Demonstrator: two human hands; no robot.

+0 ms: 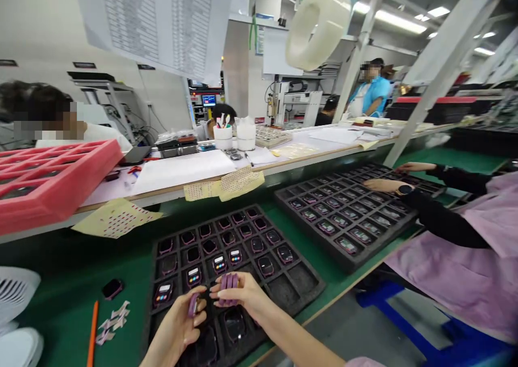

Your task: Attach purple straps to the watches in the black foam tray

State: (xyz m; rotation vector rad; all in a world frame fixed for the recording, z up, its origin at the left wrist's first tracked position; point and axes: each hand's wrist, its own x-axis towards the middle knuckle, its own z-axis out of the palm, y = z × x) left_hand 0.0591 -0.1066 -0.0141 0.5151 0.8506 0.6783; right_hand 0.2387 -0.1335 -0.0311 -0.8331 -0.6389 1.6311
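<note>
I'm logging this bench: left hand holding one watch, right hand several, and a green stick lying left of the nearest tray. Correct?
The head view shows the stick is orange, not green; the tray, left hand and right hand are as you say.

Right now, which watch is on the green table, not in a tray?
The dark-screened watch near the orange stick; only it lies right on the green tabletop.

The green bench carries a black tray; at its left lie a watch, orange stick, pale scraps; at its right, another tray.
</note>
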